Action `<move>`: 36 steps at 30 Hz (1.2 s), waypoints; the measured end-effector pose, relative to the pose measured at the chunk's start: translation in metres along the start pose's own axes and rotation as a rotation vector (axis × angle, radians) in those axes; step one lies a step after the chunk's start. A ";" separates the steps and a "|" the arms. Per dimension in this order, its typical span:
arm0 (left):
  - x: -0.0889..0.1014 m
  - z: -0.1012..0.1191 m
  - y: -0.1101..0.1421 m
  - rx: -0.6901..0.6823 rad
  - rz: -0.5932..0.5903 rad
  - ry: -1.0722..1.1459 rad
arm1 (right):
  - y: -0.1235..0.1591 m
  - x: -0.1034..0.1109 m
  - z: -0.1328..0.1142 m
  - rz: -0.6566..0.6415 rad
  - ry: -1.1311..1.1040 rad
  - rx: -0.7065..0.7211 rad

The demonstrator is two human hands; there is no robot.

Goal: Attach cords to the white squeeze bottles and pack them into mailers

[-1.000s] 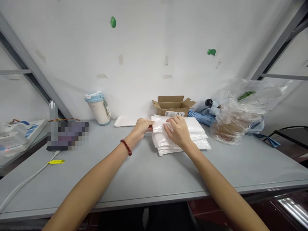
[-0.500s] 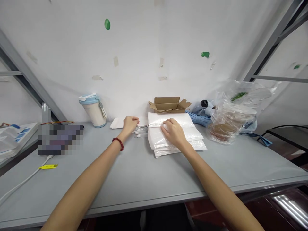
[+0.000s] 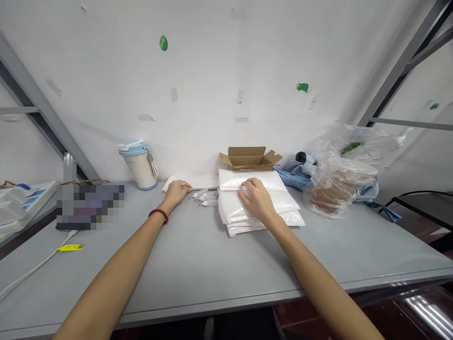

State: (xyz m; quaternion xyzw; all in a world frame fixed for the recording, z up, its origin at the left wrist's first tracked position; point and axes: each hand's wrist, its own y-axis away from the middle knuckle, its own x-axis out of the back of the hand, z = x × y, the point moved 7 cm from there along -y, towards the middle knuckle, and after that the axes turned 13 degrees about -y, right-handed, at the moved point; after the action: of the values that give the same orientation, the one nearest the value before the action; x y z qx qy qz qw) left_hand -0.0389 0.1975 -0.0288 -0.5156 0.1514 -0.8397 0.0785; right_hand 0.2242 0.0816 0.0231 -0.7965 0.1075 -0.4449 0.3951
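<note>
My left hand [image 3: 177, 192], a red bead bracelet at its wrist, rests low over the back of the table. Its fingers are drawn together; anything between their tips is too small to tell. Just right of the fingertips lie several small clear, white-capped tubes [image 3: 209, 203] with thin tips. A flat white strip [image 3: 203, 181] runs behind them along the wall, partly covered by this hand. My right hand [image 3: 257, 200] lies on a stack of white bubble mailers [image 3: 235, 208], its curled fingers gripping near the flap edge of the top one.
An open cardboard box [image 3: 249, 160] stands behind the mailers. Left are a blue-lidded tumbler [image 3: 139, 167], a blurred-out dark device [image 3: 88, 205] and a white cable [image 3: 35, 269]. At right sit a plastic bag with a round container [image 3: 329, 189] and blue cloth [image 3: 293, 177].
My left hand has moved left and slightly down, away from the small tubes, which now show more fully. My right hand has stayed on the mailers. The view has shifted slightly.
</note>
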 end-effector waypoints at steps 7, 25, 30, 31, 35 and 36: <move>0.011 -0.003 0.010 0.085 0.142 -0.051 | -0.001 0.000 0.000 -0.019 -0.002 -0.008; 0.089 0.047 0.078 -0.109 0.801 -0.028 | 0.001 0.005 -0.017 0.061 -0.033 0.171; 0.073 0.108 0.106 -0.564 0.829 -0.172 | 0.009 0.016 -0.058 0.163 0.027 0.436; 0.067 0.120 0.113 -0.654 0.815 -0.214 | 0.011 0.018 -0.065 0.202 0.065 0.481; 0.052 0.151 0.134 -0.877 0.777 -0.269 | 0.017 0.014 -0.079 0.238 0.240 0.545; 0.051 0.155 0.136 -0.896 0.764 -0.252 | 0.017 0.011 -0.078 0.211 0.260 0.534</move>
State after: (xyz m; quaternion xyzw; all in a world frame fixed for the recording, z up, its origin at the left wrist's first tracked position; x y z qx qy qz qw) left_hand 0.0722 0.0276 0.0336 -0.5033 0.6545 -0.5389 0.1671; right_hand 0.1713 0.0232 0.0407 -0.5857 0.1185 -0.5121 0.6170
